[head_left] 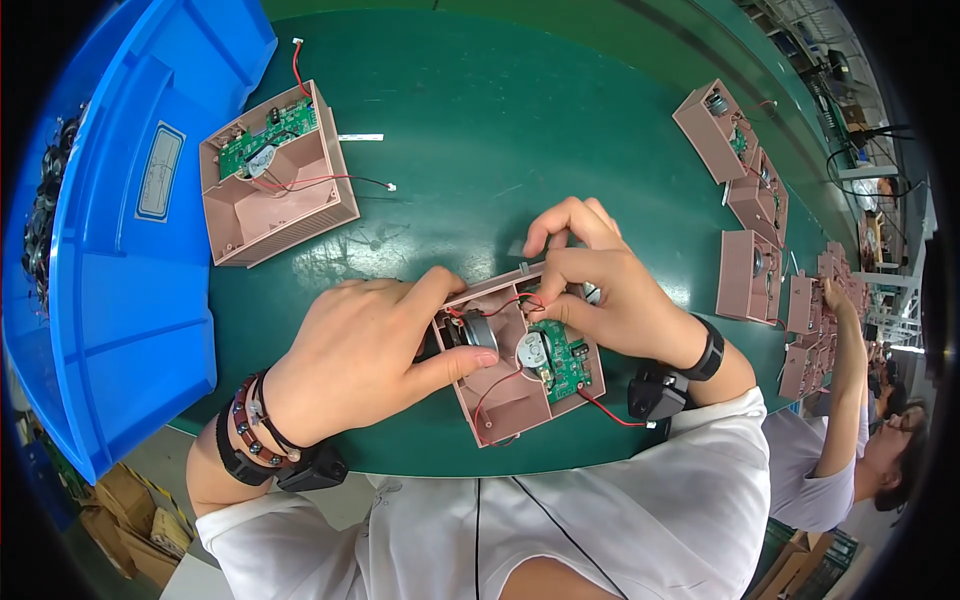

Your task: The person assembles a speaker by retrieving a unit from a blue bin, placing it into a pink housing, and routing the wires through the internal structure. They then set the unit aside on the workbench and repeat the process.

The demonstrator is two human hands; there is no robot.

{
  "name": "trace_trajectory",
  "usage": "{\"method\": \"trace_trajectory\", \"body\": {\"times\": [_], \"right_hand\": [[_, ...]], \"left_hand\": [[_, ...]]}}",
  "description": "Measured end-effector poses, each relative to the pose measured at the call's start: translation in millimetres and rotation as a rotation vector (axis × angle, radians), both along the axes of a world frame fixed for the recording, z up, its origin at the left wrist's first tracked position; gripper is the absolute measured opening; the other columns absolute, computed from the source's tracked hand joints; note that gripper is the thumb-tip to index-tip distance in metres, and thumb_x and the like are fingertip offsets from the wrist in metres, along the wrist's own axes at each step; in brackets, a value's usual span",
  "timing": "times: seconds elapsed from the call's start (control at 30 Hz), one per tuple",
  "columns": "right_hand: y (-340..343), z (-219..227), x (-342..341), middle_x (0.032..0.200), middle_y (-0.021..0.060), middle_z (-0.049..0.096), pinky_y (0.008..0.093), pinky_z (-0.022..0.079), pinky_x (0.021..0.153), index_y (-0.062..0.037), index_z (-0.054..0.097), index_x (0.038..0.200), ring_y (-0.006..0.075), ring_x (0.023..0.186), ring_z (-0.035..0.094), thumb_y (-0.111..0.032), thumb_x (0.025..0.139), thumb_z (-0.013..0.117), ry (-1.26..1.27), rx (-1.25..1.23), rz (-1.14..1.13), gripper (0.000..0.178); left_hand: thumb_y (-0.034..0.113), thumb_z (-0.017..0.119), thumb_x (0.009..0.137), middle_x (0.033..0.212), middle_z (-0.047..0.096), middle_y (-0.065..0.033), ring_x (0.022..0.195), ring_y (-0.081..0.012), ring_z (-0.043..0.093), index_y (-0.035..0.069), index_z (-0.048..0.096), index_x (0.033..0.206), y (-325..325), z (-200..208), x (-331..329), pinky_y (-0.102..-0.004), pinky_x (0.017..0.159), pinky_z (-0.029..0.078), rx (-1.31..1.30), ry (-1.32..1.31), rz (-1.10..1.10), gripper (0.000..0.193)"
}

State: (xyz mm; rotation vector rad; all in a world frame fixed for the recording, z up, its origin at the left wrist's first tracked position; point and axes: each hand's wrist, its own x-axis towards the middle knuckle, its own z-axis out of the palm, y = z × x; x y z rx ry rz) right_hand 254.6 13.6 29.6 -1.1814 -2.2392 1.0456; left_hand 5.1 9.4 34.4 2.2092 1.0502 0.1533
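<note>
A pink plastic housing (517, 418) lies open on the table close to my body. My left hand (350, 350) is wrapped round its left side, the thumb resting against a round speaker (480, 338) inside. In the right compartment sits a green circuit board (568, 372), with a round silver part (533, 348) at its left edge. My right hand (615, 290) is over the far edge of the board, thumb and index finger pinched at the end of a thin red-and-black wire (512, 301) from the speaker. The fingertips hide the wire's end. Another red wire (612, 411) hangs out at the right.
A second open housing (270, 215) with board and wires stands at the far left, beside a blue bin (110, 240) of dark parts. More housings (745, 275) line the right side of the green table (480, 130). A co-worker's arm (848, 380) reaches among them.
</note>
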Motion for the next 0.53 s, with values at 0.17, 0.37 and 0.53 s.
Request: {"method": "trace_trajectory", "body": {"times": [0.17,0.37,0.53], "right_hand": [[-7.5,6.1,-6.0,0.108,0.0024,0.054,0.0344,0.034,0.086,-0.0108,0.063,0.069,0.0206,0.095,0.047,-0.007,0.068,0.079,-0.09,0.261,-0.004,0.016],[-6.8,6.7,-7.3,0.111,0.003,0.057,0.0372,0.031,0.09,-0.0107,0.061,0.068,0.0206,0.099,0.05,-0.007,0.07,0.076,-0.116,0.272,-0.018,0.016],[-10.1,5.4,-3.3,0.114,0.0039,0.057,0.0386,0.031,0.092,-0.0117,0.063,0.072,0.0213,0.101,0.05,-0.006,0.071,0.074,-0.094,0.222,0.009,0.013]], "left_hand": [[0.051,0.065,0.083,0.073,0.062,-0.0131,0.068,-0.0322,0.062,0.004,0.055,0.112,0.5,-1.0,0.5,-0.0403,0.061,0.046,-0.005,-0.015,-0.004,0.056],[0.051,0.065,0.084,0.067,0.061,-0.0125,0.064,-0.0327,0.063,0.004,0.056,0.106,1.4,1.2,2.2,-0.0407,0.056,0.046,0.038,-0.043,0.012,0.052],[0.051,0.065,0.084,0.064,0.061,-0.0121,0.061,-0.0326,0.063,0.003,0.056,0.104,0.2,-1.3,2.6,-0.0417,0.055,0.047,0.097,-0.052,-0.003,0.052]]}}
